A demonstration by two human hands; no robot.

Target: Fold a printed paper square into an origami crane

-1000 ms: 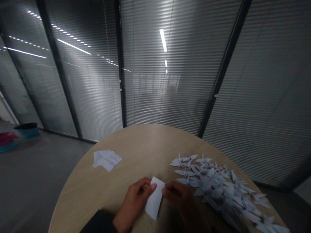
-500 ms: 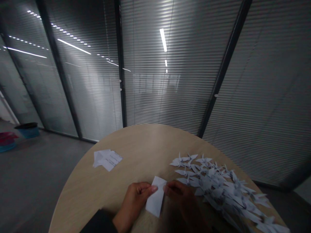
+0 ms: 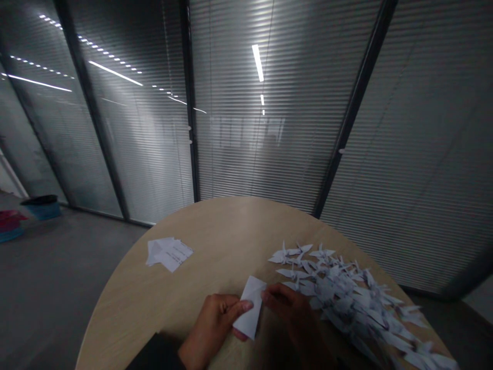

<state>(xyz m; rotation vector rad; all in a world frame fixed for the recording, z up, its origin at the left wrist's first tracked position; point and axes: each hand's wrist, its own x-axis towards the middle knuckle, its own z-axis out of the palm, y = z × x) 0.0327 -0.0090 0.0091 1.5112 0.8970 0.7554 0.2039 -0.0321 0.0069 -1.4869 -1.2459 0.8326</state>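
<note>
A folded piece of white paper (image 3: 251,308) is tilted between my hands, over the near part of the table. My left hand (image 3: 215,321) grips its left edge, thumb on top and a fingertip showing beneath the lower end. At the upper right edge, my right hand (image 3: 287,308) pinches the paper between thumb and forefinger; that hand lies in shadow. To the right of it spreads a large heap of white folded paper cranes (image 3: 346,295). Several loose sheets of paper (image 3: 169,253), some printed, overlap on the left of the table.
The round wooden table (image 3: 239,226) has its curved far edge close to a glass partition with blinds (image 3: 265,164). Two blue bins, one with a dark liner (image 3: 42,208) and one with a red liner (image 3: 10,221), stand on the grey floor at the left.
My left hand's grip has shifted, and a fingertip now shows under the paper's lower end. The paper has turned slightly and moved a little up. My right hand stays at its right edge.
</note>
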